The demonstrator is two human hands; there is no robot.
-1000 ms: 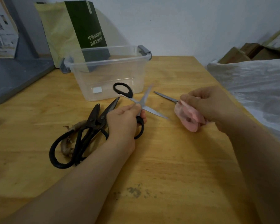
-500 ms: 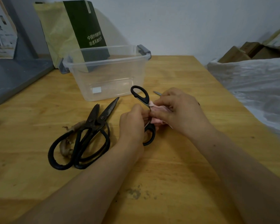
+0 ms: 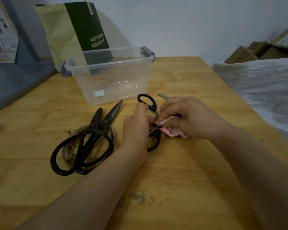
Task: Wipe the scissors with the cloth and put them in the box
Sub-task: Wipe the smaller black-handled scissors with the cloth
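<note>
Since a second ago, right hand [image 3: 189, 117] closed in on blades; now pinches soft pink cloth [image 3: 173, 132] round black-handled steel scissors [image 3: 153, 107], just before clear plastic box [image 3: 123, 83], not in it. Left hand [image 3: 136, 128] grips handles. Scissors likely stiff, light, sharp-edged — best held by loops.

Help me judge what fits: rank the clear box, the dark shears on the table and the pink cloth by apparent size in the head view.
1. clear box, though farthest away.
2. dark shears.
3. pink cloth, bunched and partly hidden in the right hand, so its full size is unsure.
</note>
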